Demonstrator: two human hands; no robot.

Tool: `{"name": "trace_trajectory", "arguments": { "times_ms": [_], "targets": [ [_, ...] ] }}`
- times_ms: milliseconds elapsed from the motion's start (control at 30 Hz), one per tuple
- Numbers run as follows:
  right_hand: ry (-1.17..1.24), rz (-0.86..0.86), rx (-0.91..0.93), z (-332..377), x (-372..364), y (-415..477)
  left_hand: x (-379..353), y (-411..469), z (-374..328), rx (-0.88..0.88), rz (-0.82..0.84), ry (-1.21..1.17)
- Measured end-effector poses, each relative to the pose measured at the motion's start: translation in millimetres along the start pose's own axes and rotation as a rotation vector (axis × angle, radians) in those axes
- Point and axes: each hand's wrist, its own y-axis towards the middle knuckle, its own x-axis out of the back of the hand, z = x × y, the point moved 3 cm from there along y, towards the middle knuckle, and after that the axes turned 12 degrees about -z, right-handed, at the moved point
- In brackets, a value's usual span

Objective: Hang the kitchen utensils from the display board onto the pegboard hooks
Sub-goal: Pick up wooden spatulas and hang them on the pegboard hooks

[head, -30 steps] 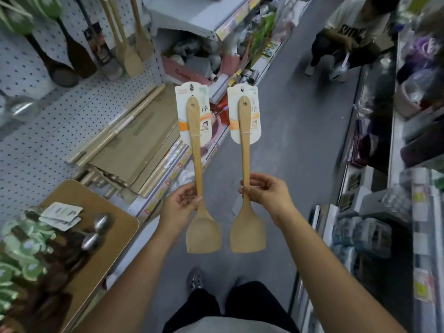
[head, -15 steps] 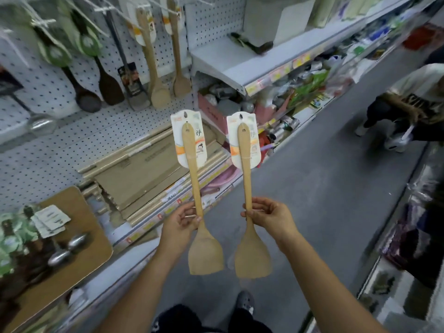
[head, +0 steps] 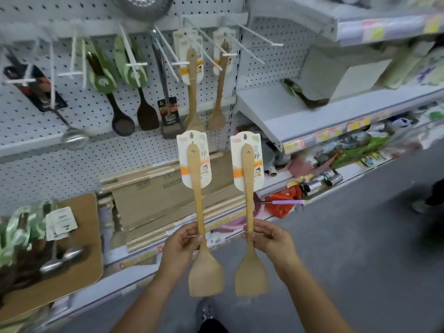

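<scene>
Wooden spatulas [head: 206, 277] upright, blades down

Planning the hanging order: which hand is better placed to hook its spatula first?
Left hand, probably: its spatula is directly below a hung wooden spatula; the right hand's is offset rightward.

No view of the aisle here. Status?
Left hand grips left spatula, right hand grips right spatula. Both upright below hooks. Hanging spatulas occupy two.

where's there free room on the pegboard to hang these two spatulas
Bare pegboard between the hanging wooden spoon and the white shelf, with an empty hook above it. Left of that, the hooks are crowded with utensils.
</scene>
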Motion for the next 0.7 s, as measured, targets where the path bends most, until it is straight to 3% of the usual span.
{"name": "trace_trajectory", "arguments": {
  "times_ms": [467, 700],
  "targets": [
    [0.005, 0.13, 0.227, 108.2, -11.6, 99.1, -41.9, 64.6, -64.3, -0.049, -0.191, -0.109],
    [0.019, 0.205, 0.199, 134.8, -0.5, 171.3, -76.2, 55.6, -71.7, -0.033, -0.383, -0.123]
  ]
}}
